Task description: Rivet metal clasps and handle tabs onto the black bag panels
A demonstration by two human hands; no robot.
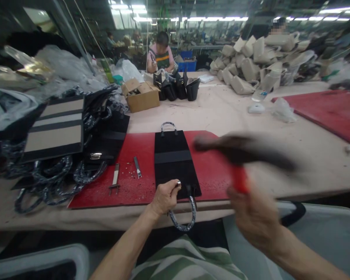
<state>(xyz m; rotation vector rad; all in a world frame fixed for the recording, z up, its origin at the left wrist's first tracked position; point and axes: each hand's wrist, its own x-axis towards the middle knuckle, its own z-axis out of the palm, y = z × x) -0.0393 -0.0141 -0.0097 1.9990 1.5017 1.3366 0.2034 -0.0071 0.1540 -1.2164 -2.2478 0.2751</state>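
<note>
A black bag panel (172, 156) lies on the red mat (210, 171), with a plastic-wrapped handle at its far end and another handle (193, 214) hanging over the table's near edge. My left hand (165, 197) is closed in a pinch on a small shiny metal piece (179, 182) at the panel's near part; its exact kind is unclear. Raised above the mat's right side, a hammer (239, 149) with a red grip is smeared by motion. My right hand (255, 216) is wrapped round that grip.
Two forked metal tools, one of them a prong punch (137, 167), lie on the mat beside tiny loose bits. Stacked black panels (55, 124) crowd the left. Behind are a cardboard box (142, 101), black bags (172, 88), beige bags (247, 70) and a seated person (161, 54).
</note>
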